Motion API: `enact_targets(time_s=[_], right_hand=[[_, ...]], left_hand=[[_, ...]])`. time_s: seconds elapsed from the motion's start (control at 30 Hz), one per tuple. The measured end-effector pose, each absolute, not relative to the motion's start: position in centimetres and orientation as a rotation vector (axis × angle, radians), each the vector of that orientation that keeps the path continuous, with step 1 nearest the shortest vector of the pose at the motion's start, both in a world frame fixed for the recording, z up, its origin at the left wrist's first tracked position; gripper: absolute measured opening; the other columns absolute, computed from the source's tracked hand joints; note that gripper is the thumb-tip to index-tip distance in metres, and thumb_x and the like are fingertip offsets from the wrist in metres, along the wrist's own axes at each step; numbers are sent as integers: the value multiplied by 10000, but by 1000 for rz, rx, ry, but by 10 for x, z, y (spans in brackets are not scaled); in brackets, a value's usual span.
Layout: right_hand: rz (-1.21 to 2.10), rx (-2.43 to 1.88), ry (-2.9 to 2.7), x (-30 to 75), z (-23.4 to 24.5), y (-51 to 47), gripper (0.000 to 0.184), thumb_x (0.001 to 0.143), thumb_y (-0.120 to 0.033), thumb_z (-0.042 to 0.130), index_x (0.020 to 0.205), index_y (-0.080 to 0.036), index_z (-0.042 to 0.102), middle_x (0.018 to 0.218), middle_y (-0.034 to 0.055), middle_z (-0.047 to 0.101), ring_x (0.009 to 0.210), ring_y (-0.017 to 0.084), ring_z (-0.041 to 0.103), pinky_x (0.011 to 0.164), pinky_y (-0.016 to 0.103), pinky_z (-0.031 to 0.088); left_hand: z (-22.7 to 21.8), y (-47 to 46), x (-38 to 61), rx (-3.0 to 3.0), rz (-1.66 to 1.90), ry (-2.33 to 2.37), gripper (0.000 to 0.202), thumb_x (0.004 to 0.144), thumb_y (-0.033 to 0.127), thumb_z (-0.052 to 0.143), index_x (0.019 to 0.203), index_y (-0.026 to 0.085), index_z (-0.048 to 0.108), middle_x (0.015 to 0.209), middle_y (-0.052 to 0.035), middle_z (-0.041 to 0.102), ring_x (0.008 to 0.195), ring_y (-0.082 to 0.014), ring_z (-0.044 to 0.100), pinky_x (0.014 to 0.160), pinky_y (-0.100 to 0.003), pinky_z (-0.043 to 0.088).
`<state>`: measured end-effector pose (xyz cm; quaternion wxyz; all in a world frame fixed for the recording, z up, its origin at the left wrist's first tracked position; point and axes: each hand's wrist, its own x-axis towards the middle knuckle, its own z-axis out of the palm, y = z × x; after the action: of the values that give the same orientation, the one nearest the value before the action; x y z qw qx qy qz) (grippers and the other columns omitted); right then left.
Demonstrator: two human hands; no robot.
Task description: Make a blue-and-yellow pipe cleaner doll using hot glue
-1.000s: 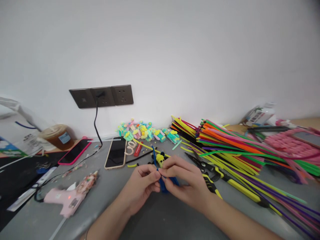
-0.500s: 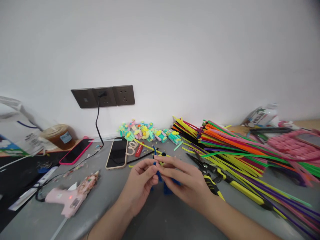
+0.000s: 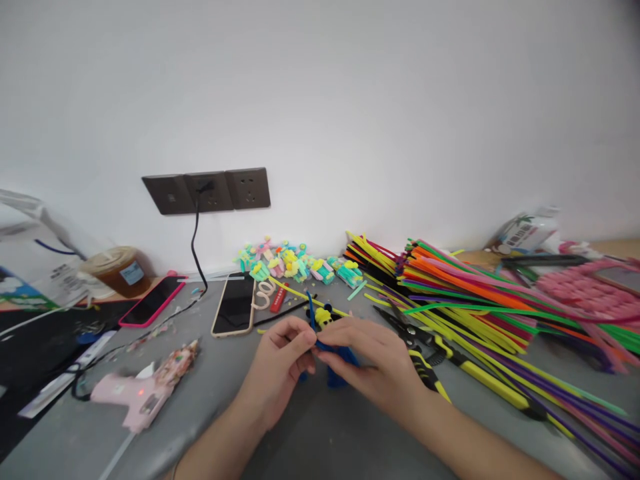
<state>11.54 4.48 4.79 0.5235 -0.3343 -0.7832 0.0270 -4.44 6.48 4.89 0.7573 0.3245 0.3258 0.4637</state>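
Above the middle of the grey table, my left hand (image 3: 280,370) pinches a blue pipe cleaner (image 3: 312,312) between thumb and fingertips, and one end of it sticks up. My right hand (image 3: 380,357) meets it there, its fingertips closed on the same blue strand. Right behind the fingers shows a small yellow head (image 3: 324,316) with dark marks. Fuzzy blue pieces (image 3: 336,379) lie under the right hand, mostly covered by it; whether they join the yellow head is hidden.
Black-and-yellow pliers (image 3: 425,367) and bundles of coloured pipe cleaners (image 3: 465,287) lie to the right. At left are a pink glue gun (image 3: 133,397), two phones (image 3: 234,305) and a drink cup (image 3: 120,272). Small pastel figures (image 3: 285,260) sit along the wall.
My right fingers have lowered and curled in on the blue strand, uncovering the yellow head and more of the strand's upright end. My left hand has barely moved.
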Motion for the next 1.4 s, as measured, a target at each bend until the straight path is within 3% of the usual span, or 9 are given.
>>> enact_targets(time_s=[0.2, 0.53, 0.73, 0.9, 1.07, 1.23, 1.4], right_hand=[[4, -827, -1907, 118, 46, 43, 107, 967, -251, 574, 901, -212, 648, 735, 22, 760, 620, 137, 712, 606, 218, 532], [216, -972, -1945, 115, 43, 44, 187, 958, -246, 570, 787, -191, 624, 606, -12, 670, 487, 100, 600, 498, 184, 423], [358, -1047, -1944, 117, 42, 45, 129, 913, -145, 570, 822, -200, 644, 657, -7, 691, 554, 115, 636, 559, 187, 444], [554, -1089, -1829, 116, 44, 49, 127, 888, -178, 597, 767, -200, 631, 601, -25, 637, 521, 109, 582, 531, 191, 432], [695, -1063, -1630, 117, 45, 54, 18, 809, -203, 666, 815, -202, 649, 722, 3, 659, 610, 131, 590, 579, 222, 468], [1124, -965, -1371, 119, 43, 58, 155, 800, -324, 710, 868, -200, 648, 741, 13, 668, 663, 148, 650, 616, 239, 519], [1039, -929, -1401, 119, 43, 59, 169, 803, -348, 731, 835, -195, 665, 763, 24, 670, 693, 154, 654, 631, 249, 531]], left_hand=[[48, 67, -47, 963, 1055, 786, 304, 598, 358, 878, 626, 143, 666, 565, 40, 571, 468, -47, 451, 437, -145, 384], [46, 71, -53, 1354, 1110, 944, 175, 677, 263, 780, 627, 146, 660, 597, 25, 586, 564, -89, 497, 520, -176, 402], [44, 73, -54, 1414, 1118, 923, 174, 722, 275, 758, 639, 160, 658, 624, 9, 632, 619, -112, 555, 554, -188, 434], [45, 77, -55, 1411, 1080, 888, 109, 744, 256, 735, 696, 165, 698, 659, 4, 675, 617, -106, 592, 580, -186, 466], [46, 78, -55, 1357, 1074, 934, 85, 710, 242, 754, 758, 173, 740, 674, -1, 691, 597, -109, 605, 540, -184, 474], [46, 78, -56, 1351, 1148, 908, 91, 687, 210, 767, 771, 179, 753, 724, -11, 713, 640, -115, 629, 568, -183, 495], [46, 79, -55, 1362, 1116, 921, 129, 686, 240, 768, 791, 166, 751, 720, -24, 710, 631, -129, 627, 548, -202, 504]])
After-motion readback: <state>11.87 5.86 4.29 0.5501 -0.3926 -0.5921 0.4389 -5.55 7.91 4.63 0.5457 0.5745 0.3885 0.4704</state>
